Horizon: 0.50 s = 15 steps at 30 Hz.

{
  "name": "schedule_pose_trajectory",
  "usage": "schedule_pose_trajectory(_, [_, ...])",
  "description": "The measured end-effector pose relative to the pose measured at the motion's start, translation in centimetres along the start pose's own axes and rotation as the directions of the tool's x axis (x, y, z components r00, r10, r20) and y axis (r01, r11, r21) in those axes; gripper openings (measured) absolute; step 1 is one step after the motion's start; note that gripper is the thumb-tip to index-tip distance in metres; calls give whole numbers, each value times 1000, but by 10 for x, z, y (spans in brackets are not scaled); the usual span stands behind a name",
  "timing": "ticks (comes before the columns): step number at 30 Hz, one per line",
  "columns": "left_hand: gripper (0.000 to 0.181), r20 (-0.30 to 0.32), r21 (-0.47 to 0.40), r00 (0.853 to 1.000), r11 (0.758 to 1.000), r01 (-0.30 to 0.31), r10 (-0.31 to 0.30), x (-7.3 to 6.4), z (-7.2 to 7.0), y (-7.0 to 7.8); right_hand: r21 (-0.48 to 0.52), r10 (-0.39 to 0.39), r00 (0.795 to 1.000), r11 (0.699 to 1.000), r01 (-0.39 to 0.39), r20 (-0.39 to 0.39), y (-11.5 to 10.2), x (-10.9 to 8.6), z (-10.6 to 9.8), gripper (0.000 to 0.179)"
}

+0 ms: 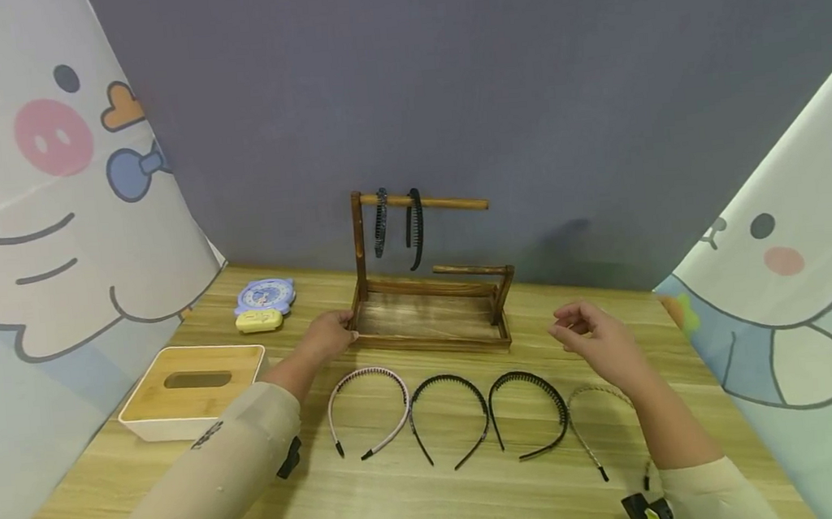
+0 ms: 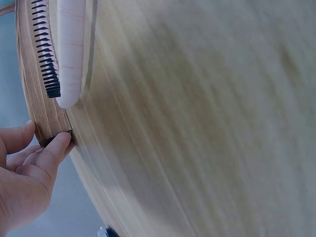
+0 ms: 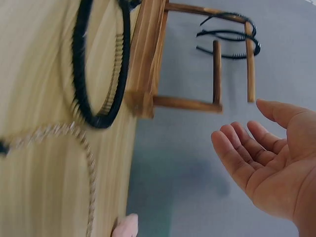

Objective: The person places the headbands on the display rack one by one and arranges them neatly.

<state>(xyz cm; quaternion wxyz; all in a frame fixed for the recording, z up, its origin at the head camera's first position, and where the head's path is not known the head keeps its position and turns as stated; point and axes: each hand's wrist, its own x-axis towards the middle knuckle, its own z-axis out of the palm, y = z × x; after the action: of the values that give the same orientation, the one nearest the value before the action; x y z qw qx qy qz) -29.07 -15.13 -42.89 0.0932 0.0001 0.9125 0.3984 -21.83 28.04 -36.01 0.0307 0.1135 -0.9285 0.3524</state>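
A wooden stand (image 1: 430, 341) with a tray base, a tall upper bar and a shorter lower bar stands at the back of the table. My left hand (image 1: 327, 336) pinches its front left corner between thumb and fingers, seen close in the left wrist view. Two dark headbands hang from the upper bar: a speckled one (image 1: 381, 225) and a black one (image 1: 418, 227). To the right of the stand, my right hand (image 1: 602, 344) is held in the air above the table, fingers loosely bent and holding nothing. In the right wrist view its palm (image 3: 281, 182) is bare.
In front of the stand lie a pink headband (image 1: 404, 391), a dark patterned headband (image 1: 485, 409), a black toothed headband (image 1: 561, 403) and a braided headband (image 1: 585, 446), partly behind my right forearm. At left are a tissue box (image 1: 248, 358), a blue clock (image 1: 279, 291) and a yellow item (image 1: 259, 321).
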Motion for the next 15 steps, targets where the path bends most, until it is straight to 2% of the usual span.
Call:
schedule_pose_trajectory(6, [55,-1,14,1000,1000,6,-6,-1,-2,0,-24,48,998,999,-47,33,23,-10,-11,45])
schedule_pose_trajectory(11, [55,10,-8,1000,1000,15,-15,-2,-2,1,-50,80,995,996,-76,63,41,-19,-17,44])
schedule_pose_trajectory(15, [55,5,-16,1000,1000,12,-12,-2,-1,2,-106,94,992,991,-86,79,54,-28,-19,44])
